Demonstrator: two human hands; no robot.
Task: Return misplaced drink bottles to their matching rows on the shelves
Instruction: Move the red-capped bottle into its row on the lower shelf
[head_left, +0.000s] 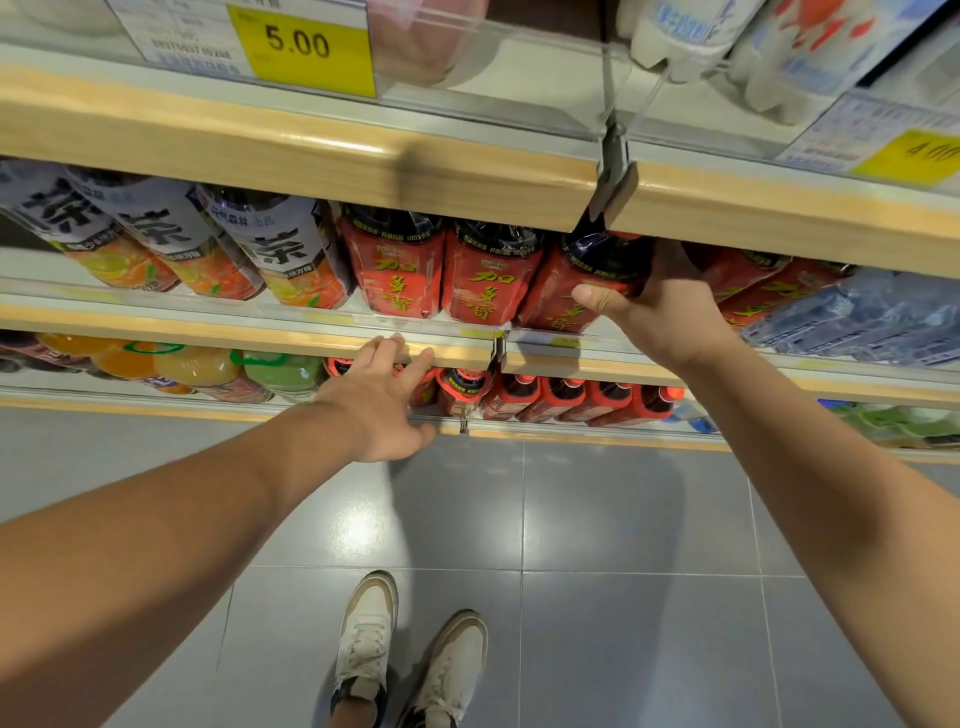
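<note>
My right hand (657, 312) is wrapped around a red-labelled drink bottle (576, 280) with a dark top, on the middle shelf. That bottle leans left against two matching red bottles (441, 270) standing in the same row. My left hand (382, 400) hangs lower, fingers spread and resting on the wooden front edge of the middle shelf (260, 332), holding nothing. More small red bottles (571, 400) stand on the shelf below.
White-labelled tea bottles (218, 249) fill the middle shelf's left; blue water packs (857, 317) lie at its right. Orange and green juice bottles (208, 366) sit lower left. An upper shelf with yellow price tags (306, 49) overhangs. Grey tiled floor (571, 519) and my shoes (410, 654) are below.
</note>
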